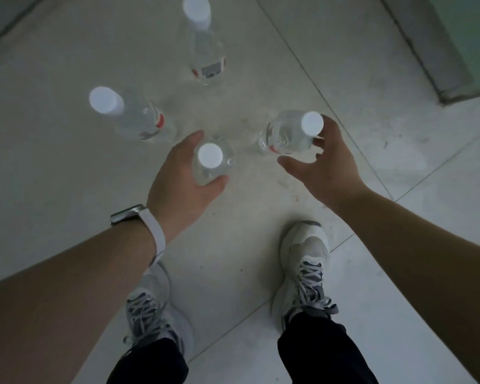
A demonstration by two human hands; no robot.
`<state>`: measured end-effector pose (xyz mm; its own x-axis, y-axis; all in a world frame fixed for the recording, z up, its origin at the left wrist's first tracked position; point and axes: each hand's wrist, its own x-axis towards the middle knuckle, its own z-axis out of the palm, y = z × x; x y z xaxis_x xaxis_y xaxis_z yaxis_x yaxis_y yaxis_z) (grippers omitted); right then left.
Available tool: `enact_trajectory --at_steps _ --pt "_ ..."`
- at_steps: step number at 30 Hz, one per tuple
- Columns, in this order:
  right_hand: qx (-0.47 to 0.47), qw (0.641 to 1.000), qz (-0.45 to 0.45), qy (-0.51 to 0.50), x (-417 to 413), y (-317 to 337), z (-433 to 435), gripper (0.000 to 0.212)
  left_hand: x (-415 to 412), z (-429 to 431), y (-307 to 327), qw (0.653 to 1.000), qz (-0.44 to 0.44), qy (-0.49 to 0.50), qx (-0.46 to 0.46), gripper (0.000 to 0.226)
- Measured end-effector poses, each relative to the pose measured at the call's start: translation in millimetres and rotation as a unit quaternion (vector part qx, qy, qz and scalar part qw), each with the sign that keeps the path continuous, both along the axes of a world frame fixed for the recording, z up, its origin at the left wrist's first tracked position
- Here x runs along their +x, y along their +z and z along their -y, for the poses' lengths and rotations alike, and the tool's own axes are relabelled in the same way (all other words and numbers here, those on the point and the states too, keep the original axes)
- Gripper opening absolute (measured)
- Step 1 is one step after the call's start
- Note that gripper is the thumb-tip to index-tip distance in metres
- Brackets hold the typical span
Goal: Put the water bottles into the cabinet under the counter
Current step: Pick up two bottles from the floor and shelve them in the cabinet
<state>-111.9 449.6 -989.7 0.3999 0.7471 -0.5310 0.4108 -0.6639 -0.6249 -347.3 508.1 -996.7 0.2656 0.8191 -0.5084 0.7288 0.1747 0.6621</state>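
Four bottles at floor level. Left hand (178,184) curls round the upright bottle (209,157); right hand (330,167) grips the tilted bottle (286,134). Spare bottles (139,120) stand beyond the left hand. Judged: pick-up stage; next, lift both and carry them to the unseen cabinet.

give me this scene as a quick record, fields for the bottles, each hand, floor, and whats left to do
bottles: four clear water bottles, white caps
left hand: wraps round the nearest bottle
right hand: fingers curl round the right bottle just below its cap
untouched: left bottle and far bottle, upright on the floor
floor: pale tiles
cabinet: not in view
left to do: all four bottles not yet put away
other: wristwatch on left wrist
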Motion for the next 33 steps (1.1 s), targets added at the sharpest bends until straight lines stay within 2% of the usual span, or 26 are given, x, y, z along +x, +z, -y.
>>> enact_trajectory --at_steps 6,9,12,16,22,28,33 --pt "0.027 1.000 0.004 -0.010 -1.7 -19.2 -16.2 0.071 5.0 -1.2 -21.5 0.999 0.027 0.025 0.032 0.085" --pt "0.030 0.999 0.009 -0.012 -1.9 -19.8 -19.2 0.063 6.1 -1.5 -23.3 0.998 0.023 0.022 0.051 0.069" --pt "0.020 1.000 0.011 -0.003 -4.2 -12.1 -19.0 0.064 6.1 -3.2 -15.4 0.998 0.021 0.031 0.054 0.060" --pt "0.008 1.000 0.015 0.002 -4.2 17.9 -15.5 0.069 -0.2 -1.6 12.3 0.997 -0.002 0.066 0.050 0.063" --pt "-0.008 1.000 0.017 0.016 -3.7 101.2 -15.2 0.065 -12.1 -7.3 99.3 0.992 -0.012 0.127 0.020 0.064" --pt "0.003 0.999 0.012 0.033 -12.9 214.5 -33.5 0.063 -24.9 -23.2 215.6 0.979 -0.010 0.205 0.007 0.049" --pt "0.035 0.998 0.002 0.050 -24.8 322.7 -60.8 0.066 -33.9 -35.3 319.5 0.969 -0.007 0.246 0.013 0.052"
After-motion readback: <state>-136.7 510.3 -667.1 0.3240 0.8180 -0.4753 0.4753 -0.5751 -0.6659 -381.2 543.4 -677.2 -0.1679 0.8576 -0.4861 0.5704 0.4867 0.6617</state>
